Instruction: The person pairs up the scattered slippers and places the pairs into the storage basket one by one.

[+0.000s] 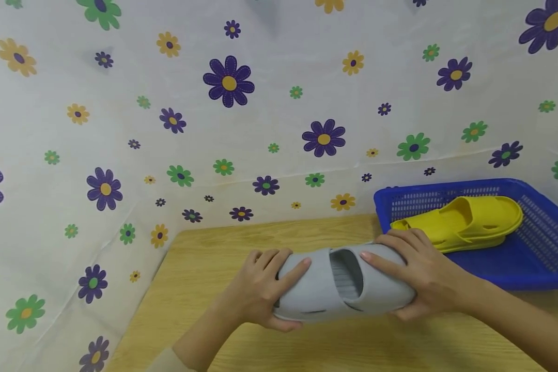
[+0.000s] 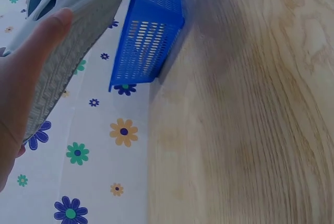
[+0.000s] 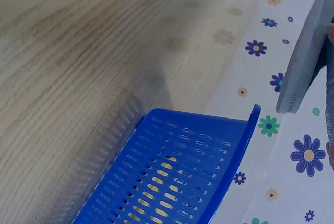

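Note:
Both hands hold a pair of light grey slippers (image 1: 309, 292), fitted into each other toe to heel, above the wooden table. My left hand (image 1: 259, 289) grips the left end, thumb along the upper and fingers over the far side. At the other end, my right hand (image 1: 425, 274) grips the rounded toe, its thumb reaching toward the opening between the uppers. In the left wrist view the patterned sole of a grey slipper (image 2: 78, 51) faces the table. The right wrist view catches only the edge of a grey slipper (image 3: 308, 46).
A blue perforated basket (image 1: 539, 281) stands at the right on the wooden table (image 1: 204, 258). Inside it lie yellow slippers (image 1: 488, 219), fitted together. White sheeting (image 1: 269, 46) printed with flowers rises behind the table and along its left side.

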The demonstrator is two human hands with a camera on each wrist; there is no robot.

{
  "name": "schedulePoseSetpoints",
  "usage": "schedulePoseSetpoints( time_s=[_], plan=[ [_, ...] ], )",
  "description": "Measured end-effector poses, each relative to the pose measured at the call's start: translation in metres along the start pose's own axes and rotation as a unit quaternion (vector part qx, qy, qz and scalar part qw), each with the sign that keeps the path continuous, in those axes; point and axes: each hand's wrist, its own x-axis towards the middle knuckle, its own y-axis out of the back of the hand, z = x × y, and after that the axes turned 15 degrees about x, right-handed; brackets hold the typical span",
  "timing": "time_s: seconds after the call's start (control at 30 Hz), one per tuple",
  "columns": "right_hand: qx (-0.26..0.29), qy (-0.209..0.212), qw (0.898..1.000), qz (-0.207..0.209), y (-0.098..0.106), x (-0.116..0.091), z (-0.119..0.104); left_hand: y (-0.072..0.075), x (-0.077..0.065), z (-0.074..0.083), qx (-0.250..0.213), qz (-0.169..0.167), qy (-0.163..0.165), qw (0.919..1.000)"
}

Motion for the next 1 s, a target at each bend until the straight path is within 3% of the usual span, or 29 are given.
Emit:
schedulePoseSetpoints(
  time_s=[0.4, 0.7, 1.0],
  plan=[
    [-0.020, -0.029, 0.999, -0.036, -0.002, -0.003, 0.008, -0.006, -0.003, 0.002, -0.011, -0.045, 0.031, 0.9984],
    [-0.078, -0.023, 0.995, -0.064, -0.001, 0.006, -0.001, -0.004, 0.001, -0.003, 0.007, -0.033, 0.020, 0.9992],
    [-0.095, -0.044, 0.994, -0.034, 0.000, 0.008, -0.005, -0.009, 0.007, 0.001, 0.032, -0.007, 0.020, 0.9993]
  ],
)
